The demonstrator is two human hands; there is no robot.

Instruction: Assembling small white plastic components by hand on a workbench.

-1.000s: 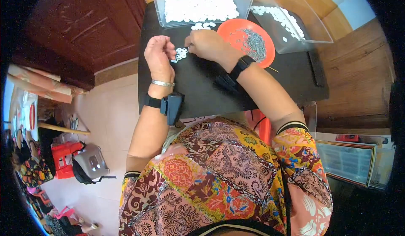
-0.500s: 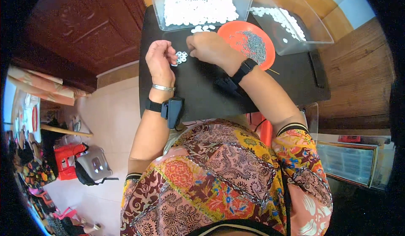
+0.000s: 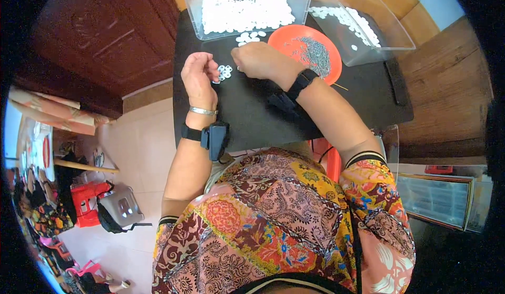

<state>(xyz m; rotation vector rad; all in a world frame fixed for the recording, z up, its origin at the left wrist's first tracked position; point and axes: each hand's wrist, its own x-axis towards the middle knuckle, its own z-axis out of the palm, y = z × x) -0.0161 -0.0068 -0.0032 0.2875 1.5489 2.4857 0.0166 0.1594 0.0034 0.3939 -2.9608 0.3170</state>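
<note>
The fingers of the left hand are curled loosely inward, their tips just beside a small cluster of white ring-shaped plastic pieces lying on the black worktop; whether they pinch one of the pieces cannot be told. The right hand rests knuckles-up just to the right of the same cluster, its fingers folded under and hidden, so their grip cannot be told either. The two hands sit close together, with the cluster between them. The left wrist wears a thin silver bangle and, lower down, a black strap with a small black device; the right wrist wears a black band. Beyond the hands, near the far edge of the worktop, stands a clear rectangular plastic tub filled with many more white rings, a few of them spilled loose in front of it. To its right lies a round orange plastic plate holding a heap of thin grey metal bits, and further right a second clear plastic tray with more white pieces. The person wears a colourful patterned blouse.
</note>
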